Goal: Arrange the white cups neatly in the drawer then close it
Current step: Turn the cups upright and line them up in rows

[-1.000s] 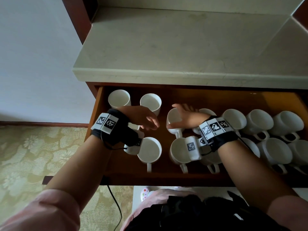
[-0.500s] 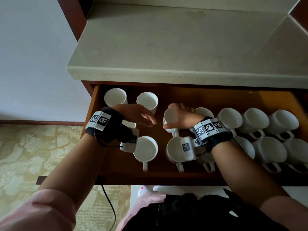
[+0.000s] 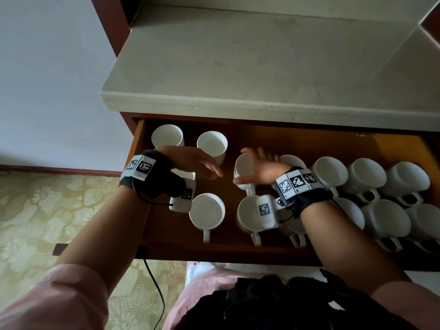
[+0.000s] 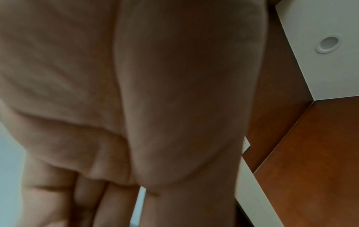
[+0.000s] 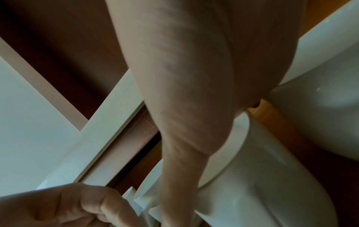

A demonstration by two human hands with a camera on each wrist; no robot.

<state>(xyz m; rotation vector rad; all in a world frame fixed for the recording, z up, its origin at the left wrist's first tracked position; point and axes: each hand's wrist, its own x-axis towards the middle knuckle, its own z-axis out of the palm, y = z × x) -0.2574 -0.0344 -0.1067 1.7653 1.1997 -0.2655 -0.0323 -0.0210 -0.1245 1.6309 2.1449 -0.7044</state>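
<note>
The wooden drawer (image 3: pixel 171 236) stands pulled open with several white cups in it. My right hand (image 3: pixel 258 166) grips one white cup (image 3: pixel 244 169) in the back row, fingers over the far rim and thumb on the near side; the right wrist view shows this cup (image 5: pixel 262 184) beside the thumb. My left hand (image 3: pixel 202 166) hovers just left of it, fingers relaxed and holding nothing. Two cups (image 3: pixel 167 136) (image 3: pixel 212 144) stand at the back left. One cup (image 3: pixel 207 210) stands in front, and another is partly hidden under my left wrist.
A row of cups (image 3: pixel 366 173) with a second row (image 3: pixel 385 217) in front fills the drawer's right half. A pale stone countertop (image 3: pixel 262 67) overhangs the drawer's back. Patterned carpet (image 3: pixel 47 222) and a black cable (image 3: pixel 154 289) lie below on the left.
Only the head view has shifted slightly. My right hand stays on the same cup and my left hand hovers in the same place.
</note>
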